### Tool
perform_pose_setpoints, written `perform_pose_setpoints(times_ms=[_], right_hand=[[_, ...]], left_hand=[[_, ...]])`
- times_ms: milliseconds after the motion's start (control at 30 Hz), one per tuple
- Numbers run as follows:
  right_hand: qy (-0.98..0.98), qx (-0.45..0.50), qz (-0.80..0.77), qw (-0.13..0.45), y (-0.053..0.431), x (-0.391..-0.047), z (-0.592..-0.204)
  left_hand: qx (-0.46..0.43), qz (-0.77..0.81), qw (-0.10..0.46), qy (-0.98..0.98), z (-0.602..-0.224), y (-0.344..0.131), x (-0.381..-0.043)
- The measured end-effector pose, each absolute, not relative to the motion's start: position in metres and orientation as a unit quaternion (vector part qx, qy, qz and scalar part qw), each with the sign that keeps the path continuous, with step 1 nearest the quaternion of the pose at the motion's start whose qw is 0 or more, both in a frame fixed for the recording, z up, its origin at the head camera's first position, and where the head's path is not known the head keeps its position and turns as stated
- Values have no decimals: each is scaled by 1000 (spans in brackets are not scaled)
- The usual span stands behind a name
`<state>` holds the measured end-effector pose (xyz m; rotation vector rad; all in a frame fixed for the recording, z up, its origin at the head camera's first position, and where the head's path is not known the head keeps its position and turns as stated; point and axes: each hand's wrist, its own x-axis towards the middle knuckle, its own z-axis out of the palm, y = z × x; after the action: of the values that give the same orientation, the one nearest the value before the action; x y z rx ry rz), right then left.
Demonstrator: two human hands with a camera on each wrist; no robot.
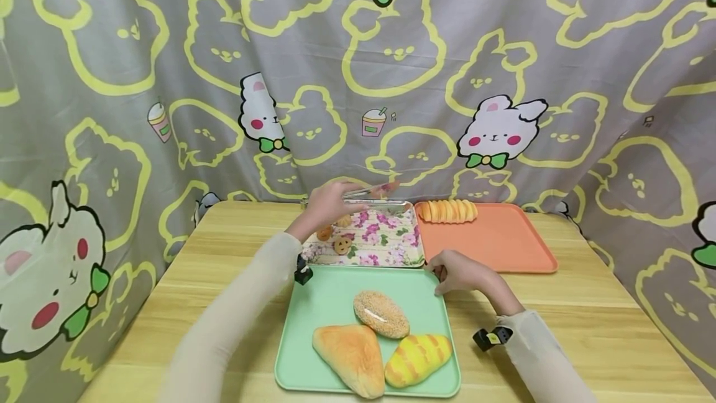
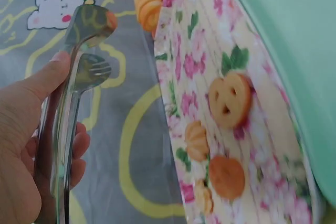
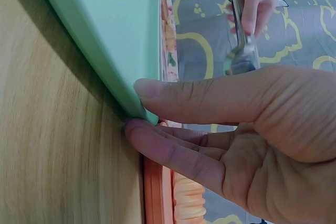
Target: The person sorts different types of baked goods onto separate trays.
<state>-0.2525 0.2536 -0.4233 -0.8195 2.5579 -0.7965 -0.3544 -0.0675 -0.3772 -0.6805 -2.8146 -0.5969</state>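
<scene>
My left hand (image 1: 327, 204) grips metal food tongs (image 2: 65, 114) over the back of the metal tray (image 1: 386, 242), which has a floral liner. In the left wrist view the tongs' tips, one of them slotted, stand apart with nothing between them. My right hand (image 1: 460, 272) pinches the back right corner of the green tray (image 1: 324, 294) between thumb and fingers. On that tray lie a sesame-coated bun (image 1: 381, 314), a triangular bread (image 1: 353, 353) and a yellow striped bread (image 1: 418, 361). Several small cookies (image 2: 229, 99) sit at the metal tray's left side, partly hidden by my left arm.
To the back right lies an orange tray (image 1: 498, 241), with a long ridged bread (image 1: 447, 211) at its back left. All the trays rest on a wooden table (image 1: 604, 328). A grey patterned curtain (image 1: 391, 67) hangs right behind the table.
</scene>
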Motion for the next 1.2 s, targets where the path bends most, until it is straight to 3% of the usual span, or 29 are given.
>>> perform_pose_setpoints(times_ms=[433,800,1200], right_hand=[[898,-295,-279,169,255,-252,-423],[898,-296,-278,172,252,-251,-421],[896,-295,-283,174,253,-253,-424]], left_hand=[[-339,-152,119,-921,-373,-107,-311],[-427,-167,82,-885,-374,-135,-290],[-466,-199,46,-861,-372,-144,-268]])
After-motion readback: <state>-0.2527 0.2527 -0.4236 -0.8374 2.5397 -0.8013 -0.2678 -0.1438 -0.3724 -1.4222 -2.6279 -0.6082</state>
